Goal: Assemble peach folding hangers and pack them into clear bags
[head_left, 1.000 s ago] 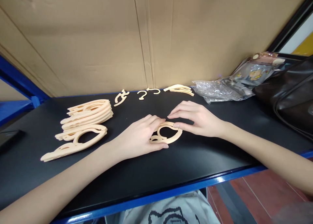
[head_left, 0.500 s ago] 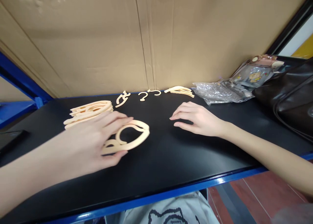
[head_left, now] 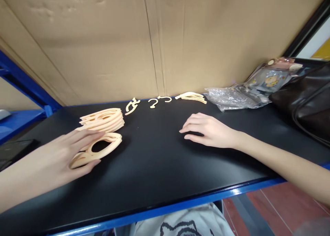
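Observation:
My left hand grips a cream folding hanger, its fingers over the top edge and its thumb along the near edge. The folded hanger is just in front of a stack of similar cream hangers; whether they touch I cannot tell. Part of the held hanger is hidden under the palm. My right hand is above the middle of the black tabletop, fingers loosely bent, thumb apart, holding nothing.
Along the cardboard wall lie small hanger pieces, two loose hooks and several hanger arms. Clear plastic packaging and a dark bag stand at right. A dark flat object is at far left. Blue edging runs along the front.
My left hand has carried the folding hanger leftward to the front of the stack. My right hand has stayed nearly still, and the view has shifted slightly.

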The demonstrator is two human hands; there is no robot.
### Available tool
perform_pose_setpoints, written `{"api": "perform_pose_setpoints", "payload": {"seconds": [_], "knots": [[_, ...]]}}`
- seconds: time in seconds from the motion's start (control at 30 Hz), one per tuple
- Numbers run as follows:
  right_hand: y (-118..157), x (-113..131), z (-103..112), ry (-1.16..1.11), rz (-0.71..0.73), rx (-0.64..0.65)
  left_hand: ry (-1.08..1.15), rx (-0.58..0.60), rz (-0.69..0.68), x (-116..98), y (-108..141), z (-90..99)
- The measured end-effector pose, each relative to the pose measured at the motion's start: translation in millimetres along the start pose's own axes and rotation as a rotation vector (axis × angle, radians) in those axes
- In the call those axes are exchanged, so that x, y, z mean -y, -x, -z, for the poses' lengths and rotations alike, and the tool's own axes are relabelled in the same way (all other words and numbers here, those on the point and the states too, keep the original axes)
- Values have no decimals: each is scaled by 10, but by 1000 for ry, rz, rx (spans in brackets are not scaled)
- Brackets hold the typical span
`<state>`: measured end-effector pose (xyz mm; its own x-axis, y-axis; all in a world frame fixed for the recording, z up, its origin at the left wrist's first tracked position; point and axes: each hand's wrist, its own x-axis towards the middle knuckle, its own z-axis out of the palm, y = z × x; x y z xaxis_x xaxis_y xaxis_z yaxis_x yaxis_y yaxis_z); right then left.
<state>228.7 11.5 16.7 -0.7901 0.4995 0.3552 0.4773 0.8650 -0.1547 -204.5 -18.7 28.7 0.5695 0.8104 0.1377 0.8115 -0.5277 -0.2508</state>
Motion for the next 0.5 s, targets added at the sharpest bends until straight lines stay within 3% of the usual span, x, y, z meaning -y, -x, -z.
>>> {"api": "perform_pose_setpoints", "payload": {"seconds": [0.27,0.5], "knots": [[3,19,-2,12,9,18,30,-40,65,81,155,-126],[4,28,-3,0,-1,35,129,38,203,-89,64,99]]}}
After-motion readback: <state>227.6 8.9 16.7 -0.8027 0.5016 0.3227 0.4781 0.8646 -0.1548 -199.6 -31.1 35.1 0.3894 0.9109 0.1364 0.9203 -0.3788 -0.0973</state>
